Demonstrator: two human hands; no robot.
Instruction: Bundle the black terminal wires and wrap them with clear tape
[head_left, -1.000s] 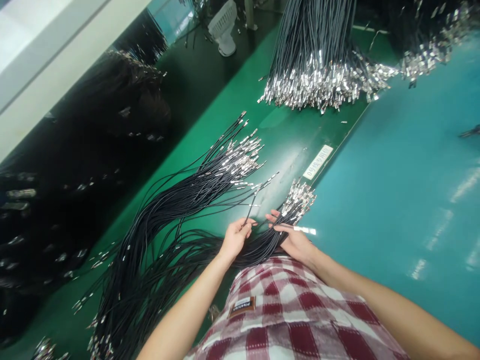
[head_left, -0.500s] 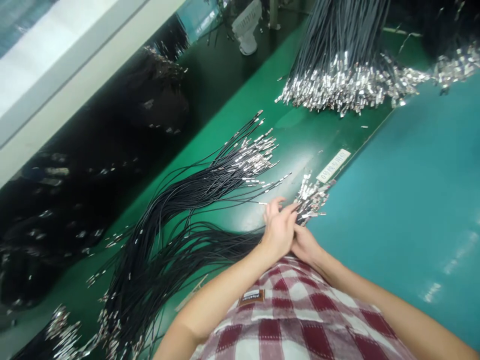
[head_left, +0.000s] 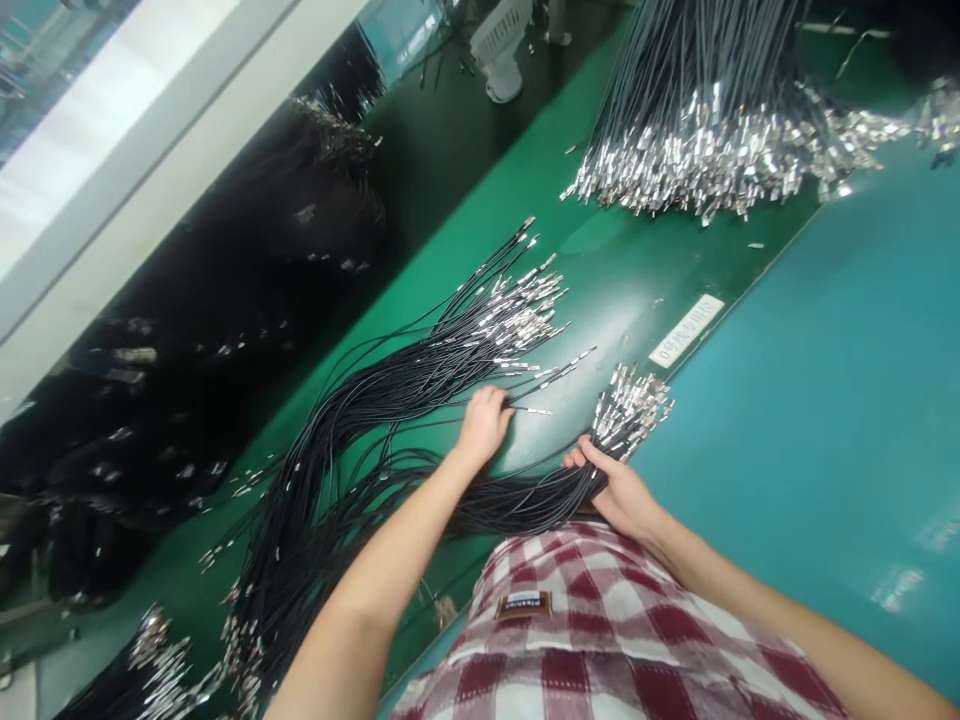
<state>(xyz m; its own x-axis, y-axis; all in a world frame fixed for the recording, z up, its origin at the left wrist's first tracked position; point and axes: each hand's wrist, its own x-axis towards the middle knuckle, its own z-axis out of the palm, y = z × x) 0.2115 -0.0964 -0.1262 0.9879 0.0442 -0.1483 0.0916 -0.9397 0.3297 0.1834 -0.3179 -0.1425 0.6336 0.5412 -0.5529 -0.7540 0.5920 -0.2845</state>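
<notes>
My right hand (head_left: 611, 482) is closed around a bundle of thin black wires (head_left: 525, 500), just behind its silvery metal terminals (head_left: 632, 405), which fan out past my fingers. To its left, my left hand (head_left: 486, 425) is curled over a single black wire whose metal end (head_left: 538, 411) sticks out beyond the fingertips. It appears pinched between thumb and fingers. Alongside that hand lies a second bunch of black wires (head_left: 390, 375) on the green tabletop (head_left: 585, 290), its terminals (head_left: 517, 310) pointing to the upper right. Both bunches trail away to the lower left.
A thick pile of terminal-ended wires (head_left: 712, 150) sits at the upper right. Dark heaps of wire (head_left: 225, 300) fill the left behind a pale metal rail (head_left: 150, 170). A white label (head_left: 686, 330) marks the table edge, and more terminals (head_left: 161, 660) lie at lower left.
My left hand has moved left, away from my right hand, to a loose wire beside the second bunch. My right hand keeps its hold on the wire bundle.
</notes>
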